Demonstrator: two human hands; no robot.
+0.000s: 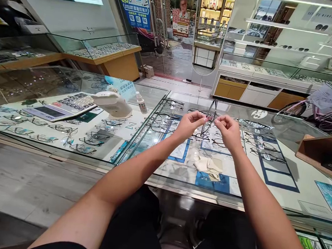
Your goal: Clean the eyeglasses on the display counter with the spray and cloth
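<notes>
Both hands hold one pair of glasses (212, 112) up above the glass counter, the frame turned on edge. My left hand (189, 124) pinches it from the left, thumb and forefinger closed. From the other side my right hand (228, 132) grips it, also with finger and thumb. Below the hands, a crumpled cream cloth (209, 166) lies on the counter top, over a blue card (213, 182). Several spectacle frames sit in rows under the glass around them.
To the left stand a large calculator (60, 105), a white handheld device on a stand (114, 104) and a small spray bottle (141, 102). A wooden box (322, 157) is at the right. The counter's front edge (194, 196) runs close to my lap.
</notes>
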